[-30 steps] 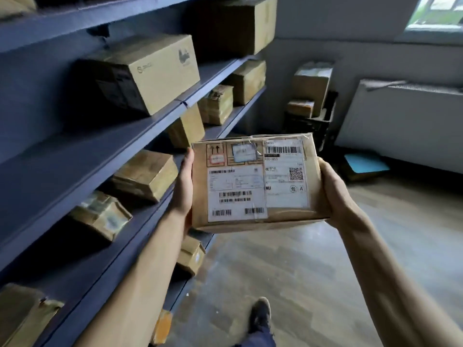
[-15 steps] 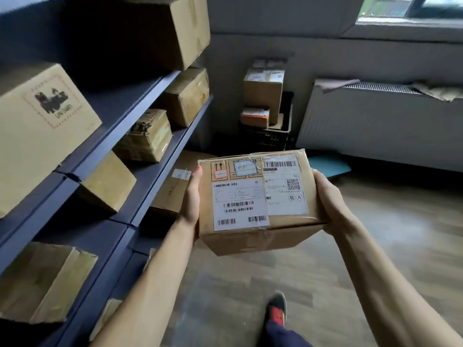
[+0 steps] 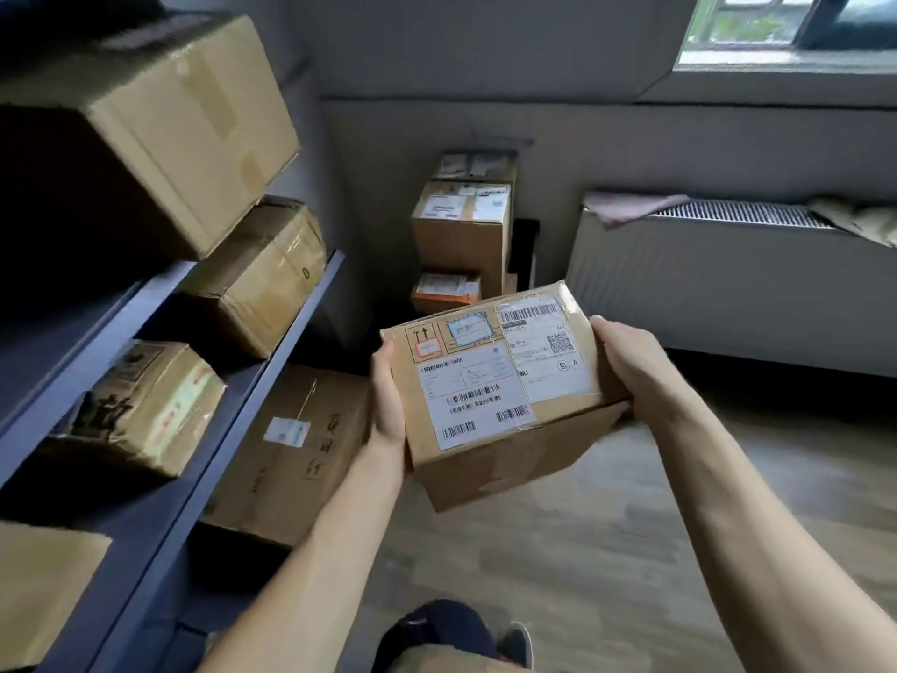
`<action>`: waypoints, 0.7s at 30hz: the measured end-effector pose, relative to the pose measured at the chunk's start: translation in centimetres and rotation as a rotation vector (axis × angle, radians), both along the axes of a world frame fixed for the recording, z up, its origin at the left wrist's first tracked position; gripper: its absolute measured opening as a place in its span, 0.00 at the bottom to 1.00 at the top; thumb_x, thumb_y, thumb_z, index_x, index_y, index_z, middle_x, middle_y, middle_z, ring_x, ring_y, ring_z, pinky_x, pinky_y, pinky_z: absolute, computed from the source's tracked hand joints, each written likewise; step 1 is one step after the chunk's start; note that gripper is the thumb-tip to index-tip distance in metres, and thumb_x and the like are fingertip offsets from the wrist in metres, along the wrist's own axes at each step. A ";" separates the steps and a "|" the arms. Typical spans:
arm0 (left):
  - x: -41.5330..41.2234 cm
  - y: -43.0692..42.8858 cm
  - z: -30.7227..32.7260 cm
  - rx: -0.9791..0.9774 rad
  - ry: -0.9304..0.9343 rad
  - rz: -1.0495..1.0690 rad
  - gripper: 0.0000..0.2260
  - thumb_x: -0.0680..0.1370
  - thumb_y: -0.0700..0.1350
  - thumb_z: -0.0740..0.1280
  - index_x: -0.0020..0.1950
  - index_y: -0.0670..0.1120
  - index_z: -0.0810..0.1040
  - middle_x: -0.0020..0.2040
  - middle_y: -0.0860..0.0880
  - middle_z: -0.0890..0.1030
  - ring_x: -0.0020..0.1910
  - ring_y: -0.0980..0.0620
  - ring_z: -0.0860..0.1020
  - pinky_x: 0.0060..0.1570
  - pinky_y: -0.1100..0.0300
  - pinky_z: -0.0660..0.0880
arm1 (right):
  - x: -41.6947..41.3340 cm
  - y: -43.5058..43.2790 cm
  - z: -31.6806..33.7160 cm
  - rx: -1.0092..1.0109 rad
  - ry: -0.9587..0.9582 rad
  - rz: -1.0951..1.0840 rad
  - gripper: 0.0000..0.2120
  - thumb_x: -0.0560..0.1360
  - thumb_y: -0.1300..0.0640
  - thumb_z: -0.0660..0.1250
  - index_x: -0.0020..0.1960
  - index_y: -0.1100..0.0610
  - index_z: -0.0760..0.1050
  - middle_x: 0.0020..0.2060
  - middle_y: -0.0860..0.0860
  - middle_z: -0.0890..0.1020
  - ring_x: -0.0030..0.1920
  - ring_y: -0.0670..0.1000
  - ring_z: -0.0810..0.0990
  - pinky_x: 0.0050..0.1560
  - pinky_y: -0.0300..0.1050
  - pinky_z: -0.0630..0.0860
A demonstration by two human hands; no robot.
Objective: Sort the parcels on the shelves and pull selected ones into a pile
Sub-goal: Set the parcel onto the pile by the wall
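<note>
**Inspector:** Location of the item?

**Clerk:** The brown cardboard parcel with white shipping labels [image 3: 500, 381] is in mid-air, off the dark blue metal shelves [image 3: 272, 381] and above the wooden floor [image 3: 582, 551]. The left hand [image 3: 388, 395] clasps its left end and the right hand [image 3: 631, 371] its right end. The right fingers [image 3: 623, 408] curl under the lower edge. The left fingers are hidden behind the box, with only the thumb showing on its edge.

**Inspector:** Hazards?

**Clerk:** The parcel is tilted, right end raised. In my judgement its weight could shift toward the left hand, and a slack hold there would drop it to the floor. The stack of labelled cardboard boxes [image 3: 461, 230] in the corner looks tall and narrow, so a careless set-down may topple it.

**Inspector:** Change from half a second ago?

**Clerk:** The parcel was level then and now tilts. The corner stack is nearer and the shelved boxes have slid past on the left, so the person has walked forward.
</note>
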State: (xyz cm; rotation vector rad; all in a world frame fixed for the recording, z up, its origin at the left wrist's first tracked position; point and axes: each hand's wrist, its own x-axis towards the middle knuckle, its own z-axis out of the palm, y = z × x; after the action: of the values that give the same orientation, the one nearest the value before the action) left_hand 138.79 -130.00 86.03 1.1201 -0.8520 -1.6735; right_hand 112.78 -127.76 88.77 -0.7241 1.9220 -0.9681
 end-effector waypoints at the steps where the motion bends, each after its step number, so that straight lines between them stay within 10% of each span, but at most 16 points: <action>1: -1.5 -2.0 -0.2 0.019 -0.014 0.048 0.28 0.86 0.59 0.48 0.64 0.42 0.78 0.58 0.42 0.85 0.61 0.43 0.82 0.53 0.53 0.80 | -1.4 -2.2 0.1 -0.024 0.045 0.015 0.22 0.81 0.44 0.63 0.53 0.63 0.82 0.44 0.53 0.85 0.42 0.50 0.77 0.41 0.45 0.71; 5: -7.7 -9.9 -1.8 0.088 -0.003 0.096 0.34 0.78 0.67 0.59 0.72 0.43 0.77 0.66 0.39 0.81 0.67 0.39 0.79 0.70 0.38 0.72 | -6.4 -11.2 -0.1 -0.044 0.225 0.066 0.23 0.85 0.47 0.58 0.46 0.66 0.78 0.38 0.52 0.79 0.39 0.52 0.74 0.39 0.45 0.68; 21: -23.8 -38.9 -3.3 0.498 0.086 -0.105 0.26 0.79 0.67 0.61 0.69 0.53 0.80 0.60 0.46 0.86 0.64 0.43 0.81 0.69 0.42 0.74 | -21.2 -44.2 -2.2 -0.030 0.654 0.208 0.22 0.85 0.46 0.59 0.38 0.58 0.75 0.37 0.56 0.80 0.48 0.62 0.80 0.48 0.52 0.73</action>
State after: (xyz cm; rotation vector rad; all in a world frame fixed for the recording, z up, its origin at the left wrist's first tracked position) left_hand 115.04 -168.93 82.74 1.3356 -0.4515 -2.0740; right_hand 91.54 -171.93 86.62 -1.3540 2.3167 -0.6747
